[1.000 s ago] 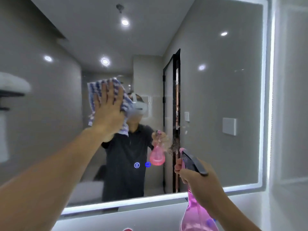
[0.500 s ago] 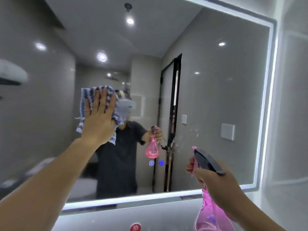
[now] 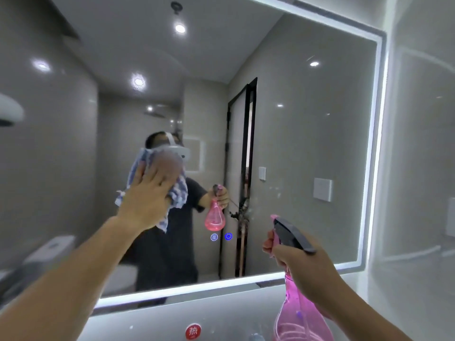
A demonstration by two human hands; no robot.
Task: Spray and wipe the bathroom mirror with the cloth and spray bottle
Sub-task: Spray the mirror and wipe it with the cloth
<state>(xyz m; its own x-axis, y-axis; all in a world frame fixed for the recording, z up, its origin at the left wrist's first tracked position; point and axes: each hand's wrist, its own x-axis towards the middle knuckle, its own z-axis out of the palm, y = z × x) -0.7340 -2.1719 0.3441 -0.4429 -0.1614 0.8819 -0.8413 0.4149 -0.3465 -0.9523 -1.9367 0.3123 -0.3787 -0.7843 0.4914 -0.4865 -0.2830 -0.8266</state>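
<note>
Wiping is the step in hand, as we judge it: our left hand (image 3: 147, 193) lies flat on the cloth (image 3: 181, 193), fingers straight, pressing it against the mirror (image 3: 307, 143) at about mid-height, left of centre; the fingertips are blurred, so we cannot tell more of how they lie. Our right hand (image 3: 302, 269) curls round the neck of the spray bottle (image 3: 293, 321), held upright low on the right, apart from the glass, nozzle toward the mirror; whether the trigger is squeezed we cannot tell.

To do this well we should, we think, spread the palm's pressure evenly, work in overlapping strokes, and carry the cloth over to the droplets (image 3: 277, 193) speckling the glass right of centre; the lit border (image 3: 376, 143) and the two small blue icons (image 3: 221, 236) likely want a lighter touch.

The cloth is soft, blue-and-white striped, bunched, hanging in loose folds below the palm; a flatter fold would probably cover more glass. The mirror is hard, smooth and rectangular, with a glowing white strip along its edge. The bottle is translucent pink plastic, pear-shaped, with a dark grey angular trigger head (image 3: 290, 232); it looks light enough for one hand. A round red sticker (image 3: 193, 331) shows on the pale surface below the mirror.
</note>
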